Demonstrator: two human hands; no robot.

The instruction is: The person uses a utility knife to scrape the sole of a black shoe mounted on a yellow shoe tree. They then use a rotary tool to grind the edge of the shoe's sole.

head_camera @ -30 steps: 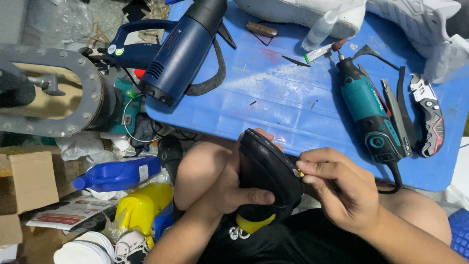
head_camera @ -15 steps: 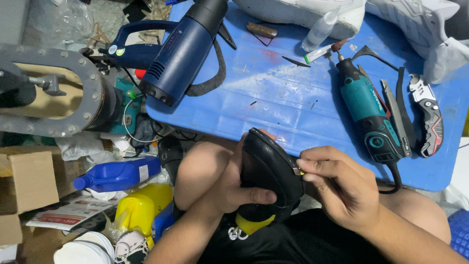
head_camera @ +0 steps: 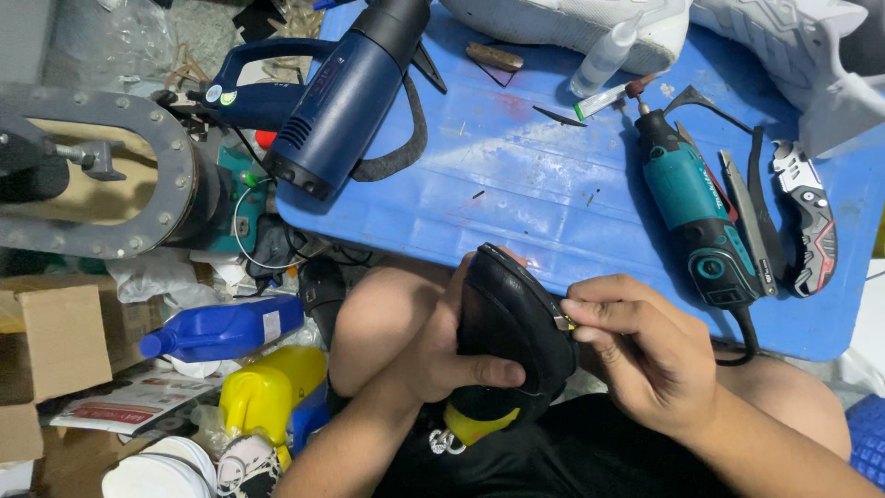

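My left hand [head_camera: 452, 364] grips a black shoe [head_camera: 512, 323] from the left side, thumb laid across its lower part. The shoe is held above my lap, sole edge turned up, with a yellow part [head_camera: 475, 424] showing at its bottom. My right hand [head_camera: 636, 350] pinches a small metal tool [head_camera: 562, 322] between thumb and forefinger, its tip touching the shoe's right edge. What kind of tool it is stays too small to tell.
A blue plastic table top [head_camera: 516, 194] carries a dark blue heat gun [head_camera: 346, 97], a teal rotary tool [head_camera: 696, 212], a folding utility knife [head_camera: 811, 221], a small bottle [head_camera: 604, 60] and white shoes [head_camera: 572, 18]. Blue jug [head_camera: 221, 327], yellow bottle [head_camera: 267, 392], cardboard box [head_camera: 46, 355] at left.
Both hands and the shoe have shifted very slightly; the right hand stays at the shoe's edge with the small tool.
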